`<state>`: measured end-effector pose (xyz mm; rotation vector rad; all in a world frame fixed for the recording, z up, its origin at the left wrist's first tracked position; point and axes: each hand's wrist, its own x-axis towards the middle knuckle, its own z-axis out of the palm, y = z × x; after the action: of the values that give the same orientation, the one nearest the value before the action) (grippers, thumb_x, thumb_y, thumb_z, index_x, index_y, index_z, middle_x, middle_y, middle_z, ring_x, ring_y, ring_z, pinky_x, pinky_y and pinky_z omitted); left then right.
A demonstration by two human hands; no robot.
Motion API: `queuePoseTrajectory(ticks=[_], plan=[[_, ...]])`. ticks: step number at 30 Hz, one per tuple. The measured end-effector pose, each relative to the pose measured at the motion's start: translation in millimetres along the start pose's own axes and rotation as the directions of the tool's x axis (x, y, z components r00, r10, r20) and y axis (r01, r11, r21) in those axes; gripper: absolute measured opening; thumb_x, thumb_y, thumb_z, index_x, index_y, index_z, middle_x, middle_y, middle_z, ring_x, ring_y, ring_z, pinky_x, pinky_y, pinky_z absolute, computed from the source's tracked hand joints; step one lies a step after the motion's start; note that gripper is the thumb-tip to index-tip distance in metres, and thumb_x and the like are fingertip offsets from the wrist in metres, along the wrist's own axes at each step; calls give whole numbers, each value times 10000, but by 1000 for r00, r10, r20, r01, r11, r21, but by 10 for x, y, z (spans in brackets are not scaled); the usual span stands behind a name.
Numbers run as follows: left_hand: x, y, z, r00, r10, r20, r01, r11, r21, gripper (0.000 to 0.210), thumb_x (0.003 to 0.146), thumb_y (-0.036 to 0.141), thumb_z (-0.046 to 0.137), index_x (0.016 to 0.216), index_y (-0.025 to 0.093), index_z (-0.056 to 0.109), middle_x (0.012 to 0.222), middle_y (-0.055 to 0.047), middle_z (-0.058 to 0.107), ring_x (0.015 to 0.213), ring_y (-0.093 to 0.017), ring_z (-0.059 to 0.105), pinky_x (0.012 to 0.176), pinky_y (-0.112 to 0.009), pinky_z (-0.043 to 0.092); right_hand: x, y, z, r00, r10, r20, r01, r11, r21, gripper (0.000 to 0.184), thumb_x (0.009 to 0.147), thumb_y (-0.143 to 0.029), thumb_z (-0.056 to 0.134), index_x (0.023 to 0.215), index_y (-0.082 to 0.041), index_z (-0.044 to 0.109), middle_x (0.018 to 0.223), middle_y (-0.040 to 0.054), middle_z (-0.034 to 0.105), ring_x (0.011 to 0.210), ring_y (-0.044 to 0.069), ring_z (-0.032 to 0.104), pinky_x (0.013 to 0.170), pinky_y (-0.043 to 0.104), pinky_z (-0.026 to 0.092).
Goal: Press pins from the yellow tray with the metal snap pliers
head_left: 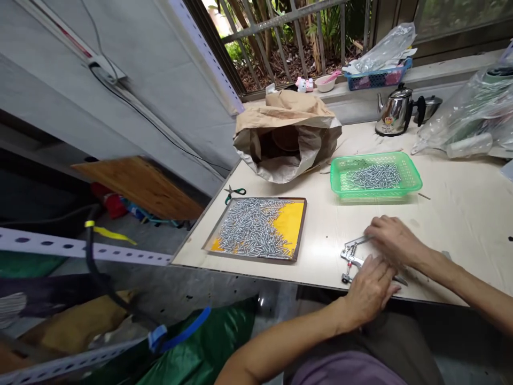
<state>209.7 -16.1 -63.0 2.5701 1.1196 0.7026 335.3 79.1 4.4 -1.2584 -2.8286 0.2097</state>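
A silver plier-like hand tool [353, 258] with a coil spring and a small red part lies at the front edge of the table. My left hand [371, 289] is closed over its lower handle, fingers bent together. Just beyond, my right hand [395, 240] is slightly blurred, with curled fingers at the end of the tool's upper arm; what they pinch is hidden. To the left, a shallow tray [301, 230] with a yellow bottom carries many small silver metal pins [252, 227]. More such pins [377, 176] lie in a green plastic basket [417, 179] behind my hands.
A crumpled brown paper bag [286, 136] gapes open at the back. Green-handled scissors [234, 192] lie by the tray. A steel kettle [395, 112] and clear plastic bags [468, 117] stand at the back right. The table's left edge drops to a cluttered floor.
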Motion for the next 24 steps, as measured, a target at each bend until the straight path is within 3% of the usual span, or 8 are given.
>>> queuePoseTrajectory(ticks=[3,6,9,12,15,20,22,24], plan=[[-8,-26,-8,998,24,62,-23,999,-27,365,941,317,415,1180,87,569,1095,-149,667,1079,-256,608,948,-403,489,118,-345,-4,951,-302,62,295,950,101,114,803,-166,605,813,-248,685,972,57,613,907,215,465,702,325,339],[-13,-35,-7,994,53,100,-53,999,0,469,944,364,399,1279,53,503,1228,-173,606,1132,-272,578,937,-382,489,218,-532,54,897,-425,121,415,904,100,125,788,-185,627,673,-222,660,909,68,610,892,221,444,691,338,328],[32,-59,-33,979,119,165,-127,991,44,519,931,410,423,1234,5,539,1229,-203,599,1144,-284,567,912,-343,498,283,-518,139,892,-437,113,419,895,153,144,781,-152,611,649,-203,639,872,65,604,867,210,462,697,337,337],[112,-115,-92,940,181,289,-210,975,71,337,891,218,466,1122,33,626,1068,-175,681,1025,-265,631,835,-310,520,306,-411,195,902,-421,94,378,877,297,115,765,-123,586,694,-202,630,903,49,610,880,201,497,723,330,359],[202,-184,-148,877,215,430,-264,963,57,302,834,85,453,1033,102,679,949,-111,719,901,-214,669,771,-258,520,306,-340,192,898,-431,93,367,847,386,114,783,-141,553,748,-217,632,939,38,628,906,203,524,768,344,373],[373,-206,-155,805,387,449,-460,886,61,317,871,67,419,1071,71,665,1144,-115,667,1104,-184,595,973,-217,427,356,-408,184,904,-406,132,357,888,291,156,752,-101,513,689,-208,607,882,55,647,888,222,542,749,357,390],[387,-148,-156,807,384,448,-464,882,80,288,877,84,442,1045,95,676,1107,-89,683,1071,-170,608,942,-201,452,390,-429,165,911,-408,69,363,869,336,140,785,-136,486,718,-206,587,852,61,641,843,210,553,731,345,416],[310,-96,-215,891,254,376,-325,936,137,255,896,144,473,1042,199,676,1078,-11,691,1040,-127,611,901,-167,472,431,-380,82,934,-347,-83,349,844,408,150,838,-190,430,771,-208,563,834,65,633,783,193,564,705,335,447]])
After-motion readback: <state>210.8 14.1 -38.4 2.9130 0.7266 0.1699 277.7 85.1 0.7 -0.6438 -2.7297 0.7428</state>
